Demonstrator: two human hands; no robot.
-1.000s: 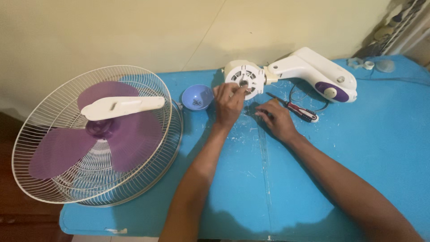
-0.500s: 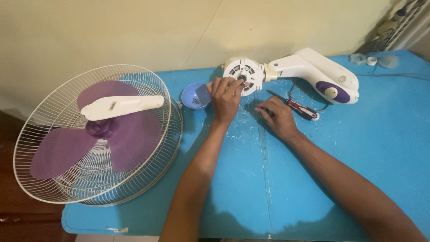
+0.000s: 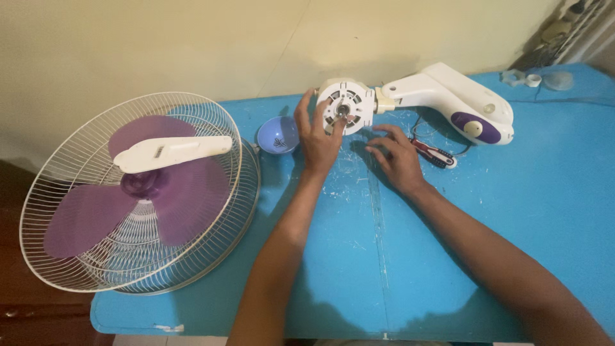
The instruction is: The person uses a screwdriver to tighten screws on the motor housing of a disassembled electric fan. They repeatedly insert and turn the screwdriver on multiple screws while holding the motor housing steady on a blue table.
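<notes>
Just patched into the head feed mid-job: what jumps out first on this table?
The white wire fan guard with purple blades fills the left of the blue table. At the back centre, the left hand touches the round white motor housing of the fan body; the right hand rests beside it, near a screwdriver.

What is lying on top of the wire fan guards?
On the wire fan guards lie a purple fan blade and, across it, a white plastic cover. The blade covers part of the grille beneath.
</notes>
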